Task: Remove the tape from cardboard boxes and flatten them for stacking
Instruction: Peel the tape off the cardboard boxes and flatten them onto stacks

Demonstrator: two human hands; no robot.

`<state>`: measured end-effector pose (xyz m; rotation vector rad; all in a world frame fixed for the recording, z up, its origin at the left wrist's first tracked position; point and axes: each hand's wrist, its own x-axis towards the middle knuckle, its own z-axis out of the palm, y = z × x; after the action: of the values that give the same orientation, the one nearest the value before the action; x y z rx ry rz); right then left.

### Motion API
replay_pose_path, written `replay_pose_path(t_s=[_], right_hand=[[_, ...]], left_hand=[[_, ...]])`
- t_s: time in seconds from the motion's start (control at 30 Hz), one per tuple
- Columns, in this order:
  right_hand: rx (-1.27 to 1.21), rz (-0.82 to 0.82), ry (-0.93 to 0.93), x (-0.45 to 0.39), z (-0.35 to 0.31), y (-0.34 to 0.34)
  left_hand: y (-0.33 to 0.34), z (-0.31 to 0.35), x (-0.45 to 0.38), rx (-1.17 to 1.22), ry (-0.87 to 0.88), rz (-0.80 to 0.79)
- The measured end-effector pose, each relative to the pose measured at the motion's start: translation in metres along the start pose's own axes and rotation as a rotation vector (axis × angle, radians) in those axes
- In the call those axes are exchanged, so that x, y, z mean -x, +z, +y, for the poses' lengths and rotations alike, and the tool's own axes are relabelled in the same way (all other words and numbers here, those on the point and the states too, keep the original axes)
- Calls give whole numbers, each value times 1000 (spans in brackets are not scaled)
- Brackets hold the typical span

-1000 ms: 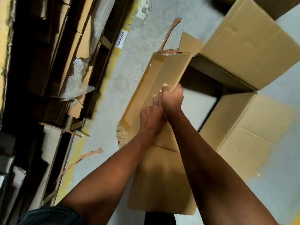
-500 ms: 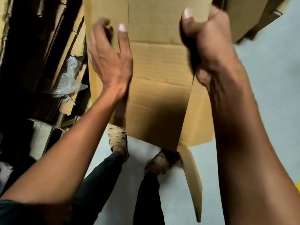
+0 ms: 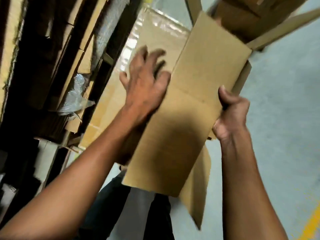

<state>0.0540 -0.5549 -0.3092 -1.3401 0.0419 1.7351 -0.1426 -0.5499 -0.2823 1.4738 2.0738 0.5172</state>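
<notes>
Your right hand [image 3: 231,115] grips the right edge of the flattened cardboard box [image 3: 187,116], held up in front of you above the grey floor [image 3: 285,118]. Your left hand [image 3: 145,85], blurred, has its fingers spread at the box's left edge.

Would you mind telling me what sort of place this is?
Probably a warehouse or packing area: flattened cardboard stacked on racks, a bare concrete floor with a yellow line, and another open box.
</notes>
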Motion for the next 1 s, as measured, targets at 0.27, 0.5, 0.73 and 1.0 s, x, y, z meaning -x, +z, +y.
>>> replay_pose_path(t_s=[0.27, 0.5, 0.73, 1.0], right_hand=[[235, 14, 171, -14, 73, -70], [393, 85, 270, -30, 84, -57], [1028, 402, -366, -52, 54, -43], [1280, 344, -34, -124, 147, -107]], left_hand=[[101, -63, 78, -159, -145, -533], [172, -95, 82, -138, -248, -653], [224, -122, 69, -467, -44, -910], [254, -175, 44, -239, -54, -697]])
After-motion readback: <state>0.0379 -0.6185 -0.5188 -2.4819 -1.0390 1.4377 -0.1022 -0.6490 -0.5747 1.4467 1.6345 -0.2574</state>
